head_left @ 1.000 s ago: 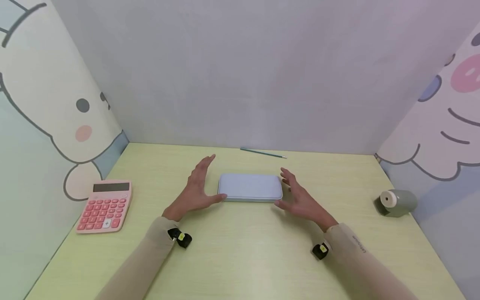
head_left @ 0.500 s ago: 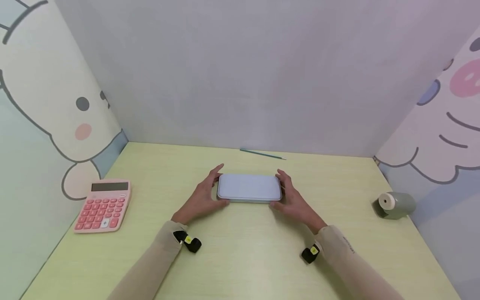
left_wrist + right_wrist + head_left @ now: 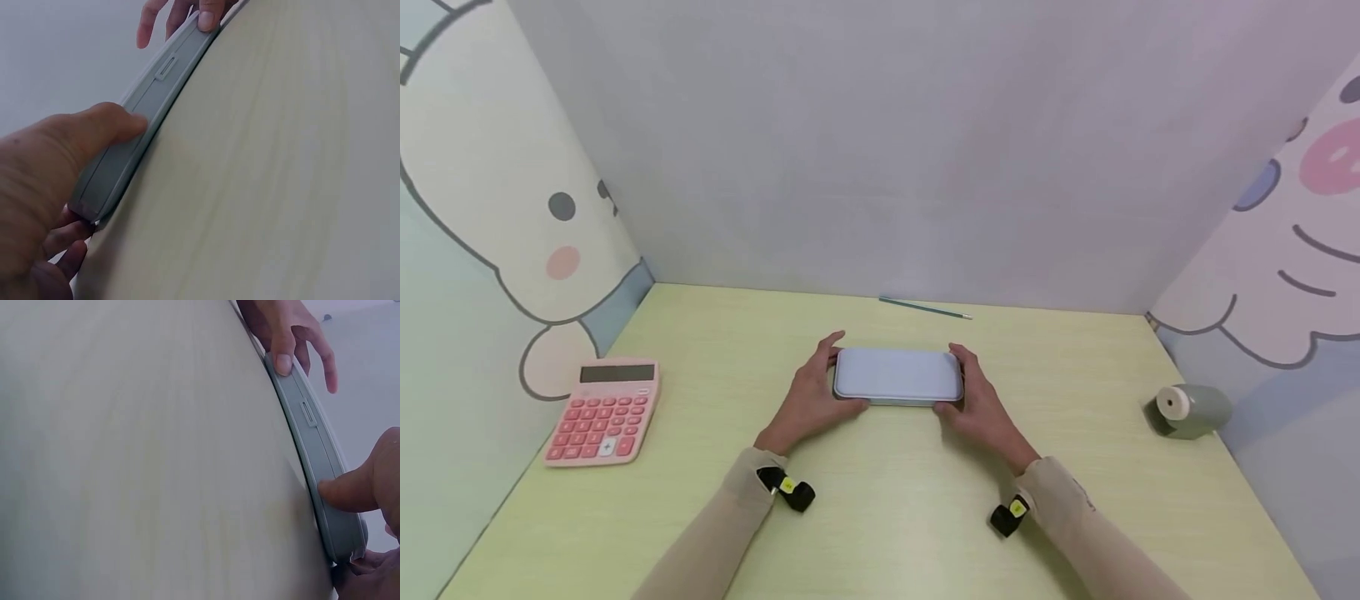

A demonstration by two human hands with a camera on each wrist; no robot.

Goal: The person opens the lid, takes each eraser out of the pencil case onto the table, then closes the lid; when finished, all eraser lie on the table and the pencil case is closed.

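A flat pencil case [image 3: 898, 374] with a pale lavender lid and grey-green sides lies at mid-table. My left hand [image 3: 816, 402] grips its left end, thumb on the front side and other fingers around the corner. At the opposite end, my right hand [image 3: 985, 411] holds it the same way. In the left wrist view, the left thumb presses the case's grey side [image 3: 119, 165], and a small rectangular latch [image 3: 165, 68] shows farther along. The right wrist view shows the right thumb against that same front side [image 3: 337, 528]. Fingers behind the case are partly hidden.
A pink calculator [image 3: 604, 412] lies at the left of the pale yellow table [image 3: 895, 517]. Behind the case is a thin teal pencil [image 3: 925, 308], near the back wall. A grey-green rounded device with a cream round end [image 3: 1195, 410] stands at the right edge.
Both hands have moved inward from beside the pencil case and closed on its two ends, thumbs sliding toward the middle of its front. The case has stayed nearly in place.
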